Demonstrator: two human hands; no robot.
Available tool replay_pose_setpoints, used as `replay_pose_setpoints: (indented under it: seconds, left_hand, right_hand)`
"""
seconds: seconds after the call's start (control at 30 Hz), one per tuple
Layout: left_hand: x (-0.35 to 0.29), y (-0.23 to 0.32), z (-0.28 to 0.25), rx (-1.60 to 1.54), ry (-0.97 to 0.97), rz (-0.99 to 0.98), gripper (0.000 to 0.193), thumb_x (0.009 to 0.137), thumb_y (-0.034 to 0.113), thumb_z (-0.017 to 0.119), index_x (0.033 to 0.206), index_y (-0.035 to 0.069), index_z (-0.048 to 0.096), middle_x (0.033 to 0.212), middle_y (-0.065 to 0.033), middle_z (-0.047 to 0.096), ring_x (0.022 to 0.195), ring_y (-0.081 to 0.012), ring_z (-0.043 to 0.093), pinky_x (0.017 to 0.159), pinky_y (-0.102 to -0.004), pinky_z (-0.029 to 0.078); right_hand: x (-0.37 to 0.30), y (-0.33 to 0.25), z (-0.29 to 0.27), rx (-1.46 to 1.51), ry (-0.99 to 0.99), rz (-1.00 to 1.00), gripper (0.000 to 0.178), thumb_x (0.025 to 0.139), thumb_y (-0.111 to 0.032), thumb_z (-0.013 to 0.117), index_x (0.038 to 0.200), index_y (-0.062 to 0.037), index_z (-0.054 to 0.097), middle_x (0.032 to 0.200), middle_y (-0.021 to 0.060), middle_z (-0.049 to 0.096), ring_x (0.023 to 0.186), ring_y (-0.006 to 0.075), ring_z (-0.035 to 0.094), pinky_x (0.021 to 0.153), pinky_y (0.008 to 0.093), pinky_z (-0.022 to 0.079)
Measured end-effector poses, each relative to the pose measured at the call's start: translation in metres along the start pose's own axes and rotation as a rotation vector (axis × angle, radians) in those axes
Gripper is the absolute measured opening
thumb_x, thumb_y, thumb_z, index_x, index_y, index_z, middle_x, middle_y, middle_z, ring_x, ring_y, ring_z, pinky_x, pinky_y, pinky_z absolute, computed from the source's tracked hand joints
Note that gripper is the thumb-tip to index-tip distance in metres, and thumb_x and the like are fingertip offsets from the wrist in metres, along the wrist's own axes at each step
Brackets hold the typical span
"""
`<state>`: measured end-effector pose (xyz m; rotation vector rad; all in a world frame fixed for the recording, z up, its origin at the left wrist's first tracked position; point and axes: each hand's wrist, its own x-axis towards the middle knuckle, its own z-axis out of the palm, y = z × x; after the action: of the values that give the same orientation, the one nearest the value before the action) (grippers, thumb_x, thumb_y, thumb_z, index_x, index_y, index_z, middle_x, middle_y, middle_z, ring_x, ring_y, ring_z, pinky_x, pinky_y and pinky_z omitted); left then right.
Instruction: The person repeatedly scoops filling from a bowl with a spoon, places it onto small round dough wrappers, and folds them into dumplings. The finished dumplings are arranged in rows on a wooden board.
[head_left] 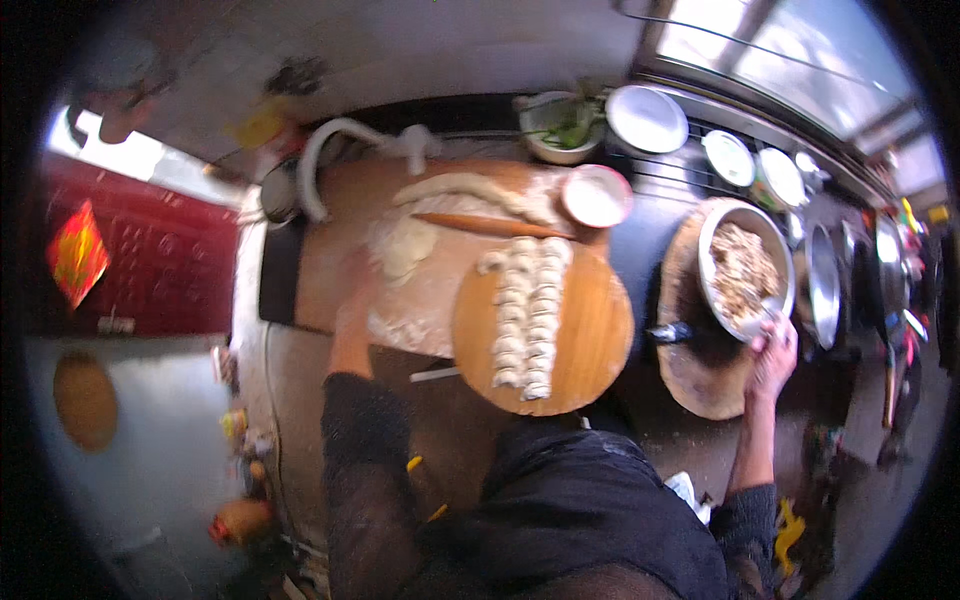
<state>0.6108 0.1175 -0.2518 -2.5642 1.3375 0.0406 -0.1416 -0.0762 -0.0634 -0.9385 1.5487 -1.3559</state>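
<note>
My left hand (362, 285), smeared by motion, is over the floured wooden board (440, 290), beside a small pile of flat dough wrappers (405, 250). Its fingers do not show clearly. At the lower right rim of a metal bowl (788, 265) of minced filling (742, 265) is my right hand (776, 362), fingers closed; what they grip is too blurred to name. Two rows of folded dumplings (527, 315) lie on a round wooden board (595, 330) between my hands. Behind them are a rolling pin (475, 224) and a long rope of dough (465, 184).
A red-rimmed bowl (596, 196) of white powder stands at the board's far right corner. The filling bowl rests on an oval wooden block (700, 375) with a dark-handled object (670, 332) at its left. A white faucet (325, 160) arches over the far left. Bowls (647, 118) line the back.
</note>
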Motion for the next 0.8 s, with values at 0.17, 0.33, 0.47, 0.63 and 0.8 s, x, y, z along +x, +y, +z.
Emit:
replay_pose_setpoints:
  seconds: [0.17, 0.33, 0.47, 0.63, 0.8]
  left_hand:
    - [-0.014, -0.008, 0.004, -0.178, 0.102, -0.005, 0.043, 0.087, 0.020, 0.062, 0.128, 0.006, 0.058, 0.127, -0.0160, 0.062, 0.120, -0.0356, 0.057, 0.102, -0.0475, 0.044]
    - [-0.058, 0.049, -0.110, -0.964, 0.068, -0.352, 0.047, 0.091, 0.015, 0.062, 0.131, -0.004, 0.048, 0.125, -0.0186, 0.061, 0.122, -0.0329, 0.057, 0.101, -0.0406, 0.049]
    - [-0.101, 0.167, -0.181, -2.110, 0.060, -0.098, 0.047, 0.090, 0.011, 0.060, 0.132, -0.006, 0.046, 0.128, -0.0197, 0.058, 0.124, -0.0325, 0.056, 0.106, -0.0433, 0.047]
    - [-0.157, 0.320, -0.228, -2.535, -0.546, 0.010, 0.052, 0.087, 0.008, 0.060, 0.134, -0.008, 0.046, 0.133, -0.0237, 0.055, 0.126, -0.0377, 0.054, 0.112, -0.0467, 0.042]
    - [-0.203, 0.437, -0.245, -2.367, -0.953, 0.162, 0.044, 0.096, 0.017, 0.061, 0.130, -0.009, 0.049, 0.124, -0.0243, 0.061, 0.115, -0.0355, 0.063, 0.102, -0.0460, 0.051]
  right_hand:
    - [0.026, -0.009, -0.008, -0.540, -0.008, -0.137, 0.027, 0.098, -0.025, 0.058, 0.107, -0.0008, 0.066, 0.074, 0.0031, 0.063, 0.063, 0.0094, 0.058, 0.055, 0.0274, 0.046]
    - [0.014, -0.042, -0.018, -0.677, -0.311, -0.523, 0.018, 0.100, -0.013, 0.052, 0.104, -0.0026, 0.066, 0.085, 0.0031, 0.060, 0.069, 0.0089, 0.057, 0.064, 0.0240, 0.047]
    - [0.014, -0.049, -0.039, -0.560, -0.377, -0.264, 0.016, 0.094, -0.011, 0.063, 0.106, -0.0010, 0.066, 0.099, 0.0119, 0.068, 0.088, 0.0203, 0.067, 0.079, 0.0323, 0.052]
    - [0.036, -0.039, -0.033, -0.516, -0.390, -0.192, 0.017, 0.092, -0.008, 0.067, 0.108, -0.0021, 0.066, 0.088, 0.0083, 0.069, 0.078, 0.0138, 0.066, 0.072, 0.0287, 0.053]
    - [0.055, -0.057, -0.035, -0.760, -0.537, -0.392, 0.013, 0.091, -0.006, 0.067, 0.104, -0.0040, 0.066, 0.085, 0.0109, 0.068, 0.077, 0.0203, 0.069, 0.068, 0.0320, 0.054]
